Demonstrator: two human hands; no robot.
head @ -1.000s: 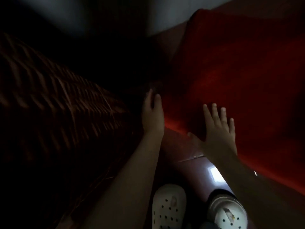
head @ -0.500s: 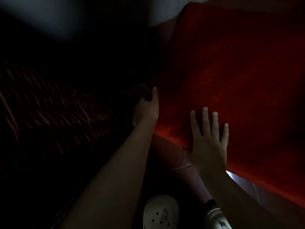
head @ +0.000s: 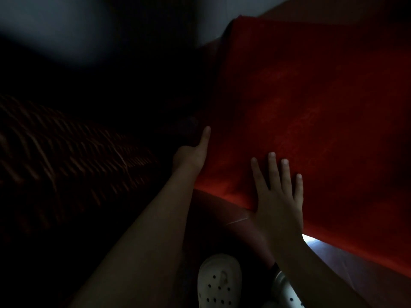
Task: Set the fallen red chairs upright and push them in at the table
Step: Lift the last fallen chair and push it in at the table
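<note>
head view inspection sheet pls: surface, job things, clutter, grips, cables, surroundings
surface: glossy reddish-brown floor, dim, mostly covered by arms and feet
job's things: red fabric-covered chair panel fills the right side, slanted in the frame; legs not visible
clutter: dark brown woven wicker piece at left, blurred
grips: left hand at the panel's left edge, thumb along it, fingers hidden; right hand flat on the panel, fingers spread
cables: nothing seen
surroundings: pale wall at top; white perforated clogs at bottom; very dark
</note>
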